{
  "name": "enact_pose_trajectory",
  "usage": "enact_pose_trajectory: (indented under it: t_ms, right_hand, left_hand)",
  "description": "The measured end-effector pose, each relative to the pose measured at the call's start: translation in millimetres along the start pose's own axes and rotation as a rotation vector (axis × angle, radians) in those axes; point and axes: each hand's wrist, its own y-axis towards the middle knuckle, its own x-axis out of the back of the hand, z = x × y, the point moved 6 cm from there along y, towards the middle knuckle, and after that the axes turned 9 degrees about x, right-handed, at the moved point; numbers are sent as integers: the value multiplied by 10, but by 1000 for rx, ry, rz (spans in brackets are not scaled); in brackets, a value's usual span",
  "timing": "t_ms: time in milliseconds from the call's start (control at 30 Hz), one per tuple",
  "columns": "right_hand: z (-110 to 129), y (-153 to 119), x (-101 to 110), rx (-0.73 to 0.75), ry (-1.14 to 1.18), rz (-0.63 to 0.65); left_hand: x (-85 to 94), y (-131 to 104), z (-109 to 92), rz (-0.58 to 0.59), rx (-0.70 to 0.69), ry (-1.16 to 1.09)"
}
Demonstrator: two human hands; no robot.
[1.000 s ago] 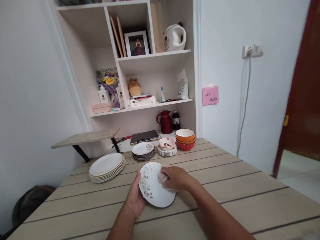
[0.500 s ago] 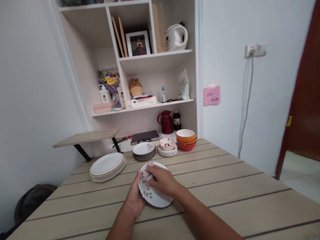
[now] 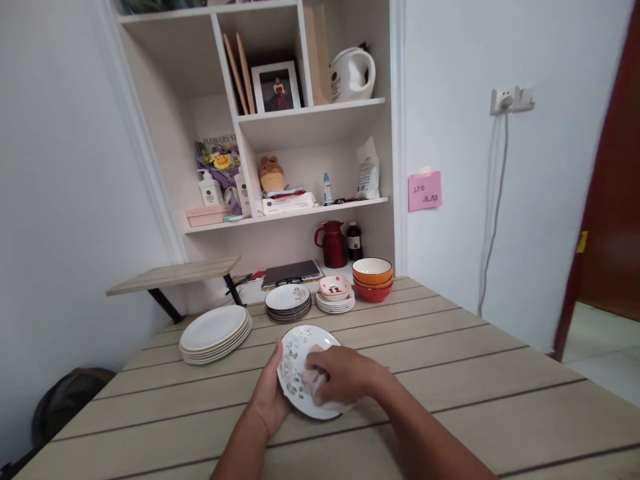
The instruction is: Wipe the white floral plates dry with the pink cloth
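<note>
1. Since half a second ago, the right hand (image 3: 340,377) has slid with its cloth (image 3: 316,381) from the plate's far left part toward its near middle; the plate (image 3: 295,353) and left hand (image 3: 270,397) have barely shifted.
2. That plate is white with a floral pattern along its left side. It sits tilted toward the person, just above the wooden table (image 3: 475,373), near the table's middle.
3. Holding it from the left, the left hand is curled around the rim, thumb on the upper face, fingers hidden underneath.
4. Pressed flat on the plate, the right hand has its fingers bent over a small pale pink cloth, gripping it against the surface.
5. Farther back on the table stand four stacks: large white plates (image 3: 214,331) at the left, then small patterned plates (image 3: 287,300), then small white plates topped by a little red-and-white dish (image 3: 335,288), then orange bowls (image 3: 371,277) at the right.
6. Behind the table, a white shelf unit (image 3: 310,123) holds a photo frame, a white kettle (image 3: 351,73), bottles and a red jug (image 3: 332,243).
7. To the right, a pink note (image 3: 425,190) is stuck on the wall.
</note>
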Motion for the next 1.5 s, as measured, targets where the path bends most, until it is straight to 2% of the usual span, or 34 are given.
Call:
enact_pose_trajectory:
  t_ms: [133, 267, 367, 467, 567, 667, 733, 800, 900, 967, 1133, 1233, 1300, 1400, 1500]
  right_hand:
    - [175, 163, -9, 65, 62, -189]
    - [96, 228, 38, -44, 10, -300]
    - [-100, 163, 80, -186, -41, -262]
    - [-251, 61, 100, -227, -61, -185]
    - [-241, -9, 66, -146, -55, -78]
    - [-80, -13, 0, -15, -25, 3]
    - [46, 31, -28, 51, 19, -19]
    - [136, 106, -32, 80, 56, -107]
    - [162, 210, 3, 53, 50, -279]
    - [111, 242, 35, 0, 19, -340]
    - [-161, 154, 103, -200, -49, -255]
    - [-254, 53, 124, -216, -54, -186]
    - [-248, 10, 105, -179, -50, -130]
    - [-123, 11, 42, -48, -13, -70]
    - [48, 86, -4, 70, 43, -126]
  left_hand:
    - [-18, -12, -20, -59, -16, 18]
    - [-14, -16, -45, -78, -49, 44]
    - [-14, -12, -32, -42, -42, 35]
    - [-31, -15, -6, -7, -17, 24]
    - [-53, -25, 6, -7, 1, 21]
    - [-74, -32, 10, -12, 21, 10]
    - [-71, -33, 6, -31, 27, 9]
    - [-60, -34, -3, -58, 21, 19]
    - [-52, -37, -21, -87, -4, 47]
    - [-53, -41, -32, -94, -23, 60]
    - [-67, -40, -24, -42, -23, 42]
    - [-79, -35, 0, -21, 8, 30]
    - [-100, -35, 11, -13, 25, 32]
    - [-141, -43, 11, -4, 28, 38]
    - [-154, -50, -1, -17, 17, 41]
